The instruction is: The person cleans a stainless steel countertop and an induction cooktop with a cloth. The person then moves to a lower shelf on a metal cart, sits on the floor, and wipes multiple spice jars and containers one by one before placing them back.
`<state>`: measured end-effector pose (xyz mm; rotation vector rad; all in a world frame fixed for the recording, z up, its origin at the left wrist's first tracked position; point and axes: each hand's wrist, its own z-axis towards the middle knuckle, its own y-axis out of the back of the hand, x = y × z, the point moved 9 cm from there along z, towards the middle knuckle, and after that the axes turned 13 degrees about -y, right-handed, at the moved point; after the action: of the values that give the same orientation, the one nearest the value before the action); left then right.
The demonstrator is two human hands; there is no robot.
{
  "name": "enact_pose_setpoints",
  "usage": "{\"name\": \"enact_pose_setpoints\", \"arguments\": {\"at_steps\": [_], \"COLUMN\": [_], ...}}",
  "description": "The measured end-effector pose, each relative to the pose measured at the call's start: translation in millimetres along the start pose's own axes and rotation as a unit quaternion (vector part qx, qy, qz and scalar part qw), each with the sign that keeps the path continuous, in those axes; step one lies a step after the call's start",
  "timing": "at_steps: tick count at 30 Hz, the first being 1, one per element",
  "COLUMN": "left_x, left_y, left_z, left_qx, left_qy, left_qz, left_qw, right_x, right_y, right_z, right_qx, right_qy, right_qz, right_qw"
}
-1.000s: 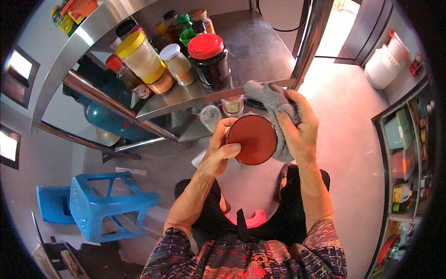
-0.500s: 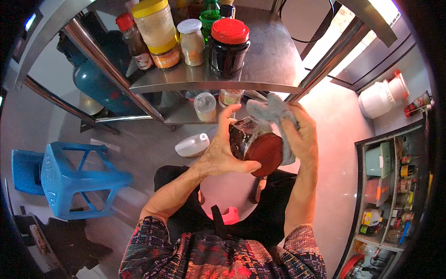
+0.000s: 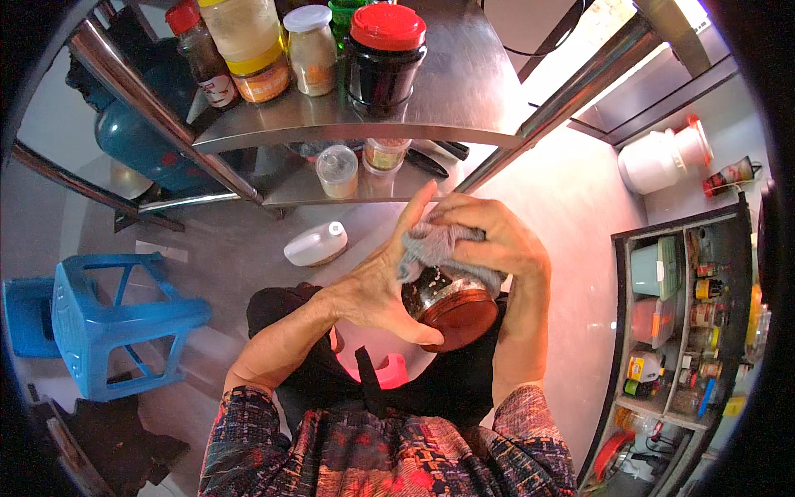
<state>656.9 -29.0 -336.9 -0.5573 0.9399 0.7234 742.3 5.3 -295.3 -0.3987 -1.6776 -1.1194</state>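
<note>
The left hand grips a red-lidded glass jar, tilted lid-down at chest height, while the right hand presses a grey cloth onto it. Possibly wet glass could slip and shatter on the floor.

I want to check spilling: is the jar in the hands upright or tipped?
Tipped. The jar lies sideways between the left hand and right hand, red-brown lid toward the camera.

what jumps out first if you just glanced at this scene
At centre, the left hand grips a dark jar with a red-brown lid while the right hand presses a grey cloth on it. Above, a big black jar with a red cap stands on the steel shelf; a blue plastic stool sits far left.
</note>
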Motion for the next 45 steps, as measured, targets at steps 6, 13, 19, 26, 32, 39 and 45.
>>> {"name": "enact_pose_setpoints", "arguments": {"at_steps": [6, 13, 19, 26, 32, 39, 45], "left_x": [-2, 4, 15, 21, 9, 14, -14], "left_y": [8, 32, 40, 58, 69, 57, 68], "left_z": [3, 1, -4, -28, -19, -12, -2], "left_qx": [-0.018, -0.112, -0.199, -0.275, -0.321, -0.317, -0.233], "left_qy": [0.032, 0.036, 0.063, 0.092, 0.013, 0.070, 0.024], "left_qz": [-0.048, -0.229, -0.275, -0.282, -0.302, -0.173, 0.095], "left_qw": [0.998, 0.966, 0.938, 0.915, 0.898, 0.930, 0.968], "right_x": [-63, -99, -17, -76, -116, -74, -77], "right_y": [7, 52, 43, 3, -87, -69, -57], "right_z": [16, -14, -30, 2, -2, -2, 3], "right_qx": [0.008, -0.194, -0.385, -0.279, -0.168, -0.133, -0.096], "right_qy": [-0.202, -0.275, 0.057, -0.072, -0.235, -0.110, -0.064], "right_qz": [0.068, -0.054, 0.151, 0.359, 0.628, 0.741, 0.704], "right_qw": [0.977, 0.940, 0.909, 0.888, 0.723, 0.649, 0.701]}}
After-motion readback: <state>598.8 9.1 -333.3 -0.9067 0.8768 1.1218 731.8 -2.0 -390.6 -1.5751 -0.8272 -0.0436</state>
